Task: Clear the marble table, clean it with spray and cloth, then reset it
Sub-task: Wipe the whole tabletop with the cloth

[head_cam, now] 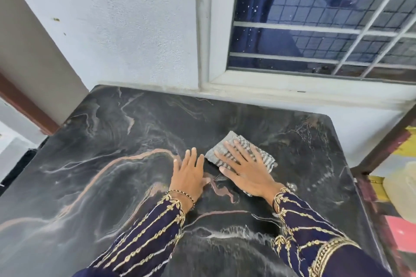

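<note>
1. The cloth (267, 161) is a small grey piece with dark stripes, lying flat right of centre on the tabletop (112, 141). It looks thin, soft and light. It should slide easily under a flat palm and bunch up if pinched.
2. The right hand (245, 173) lies spread on the cloth with straight fingers, pressing it down and not gripping it. Pressing from the middle seems the best hold for wiping. To lift the cloth, take a free corner at the far edge.
3. The left hand (191, 171) rests flat on the bare marble just beside the cloth, fingers straight, holding nothing.
4. The tabletop is dark polished marble with pale and rust veins. It is likely hard and slick, and faint streaks show near the front edge.
5. No spray bottle is in view.
6. Beyond the tabletop stand a white wall (135, 29) and a barred window (315, 29).
7. No brand, label or writing can be read anywhere.
</note>
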{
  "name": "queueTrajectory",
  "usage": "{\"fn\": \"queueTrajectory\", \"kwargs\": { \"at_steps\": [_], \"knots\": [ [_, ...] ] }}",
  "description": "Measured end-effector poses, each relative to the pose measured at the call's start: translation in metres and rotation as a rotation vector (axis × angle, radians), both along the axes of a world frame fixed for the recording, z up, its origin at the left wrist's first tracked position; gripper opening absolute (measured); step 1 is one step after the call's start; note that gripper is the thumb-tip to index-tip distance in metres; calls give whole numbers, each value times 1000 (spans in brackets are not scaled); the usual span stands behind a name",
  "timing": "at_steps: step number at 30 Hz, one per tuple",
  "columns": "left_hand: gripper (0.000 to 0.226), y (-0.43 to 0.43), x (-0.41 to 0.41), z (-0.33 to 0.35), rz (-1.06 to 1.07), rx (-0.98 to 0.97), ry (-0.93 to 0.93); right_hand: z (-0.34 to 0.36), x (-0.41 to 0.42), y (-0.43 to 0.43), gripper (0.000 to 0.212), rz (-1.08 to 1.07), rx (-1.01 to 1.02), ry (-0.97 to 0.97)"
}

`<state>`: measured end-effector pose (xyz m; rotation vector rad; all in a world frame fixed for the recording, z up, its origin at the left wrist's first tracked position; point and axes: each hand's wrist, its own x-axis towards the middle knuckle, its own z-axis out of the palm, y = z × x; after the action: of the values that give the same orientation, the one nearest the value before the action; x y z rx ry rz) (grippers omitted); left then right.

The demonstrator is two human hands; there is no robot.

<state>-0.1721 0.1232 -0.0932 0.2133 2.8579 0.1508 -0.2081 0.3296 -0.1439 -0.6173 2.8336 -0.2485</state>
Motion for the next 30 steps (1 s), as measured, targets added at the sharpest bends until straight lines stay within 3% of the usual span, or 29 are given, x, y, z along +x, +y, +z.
{"fn": "queueTrajectory", "kwargs": {
  "at_steps": [4,9,14,22,30],
  "knots": [
    [61,4,87,-9,-69,185,61,-5,75,-10,48,72,18,103],
    [60,-8,172,-3,-89,174,34,-2,164,-22,52,197,24,137],
    [58,-21,223,8,-79,189,13,7,239,-29,43,273,31,166],
    [52,-17,244,22,-132,109,-28,19,307,-6,50,291,81,119],
    [56,3,235,13,-147,135,-53,21,303,35,48,256,135,4]
  ]
}}
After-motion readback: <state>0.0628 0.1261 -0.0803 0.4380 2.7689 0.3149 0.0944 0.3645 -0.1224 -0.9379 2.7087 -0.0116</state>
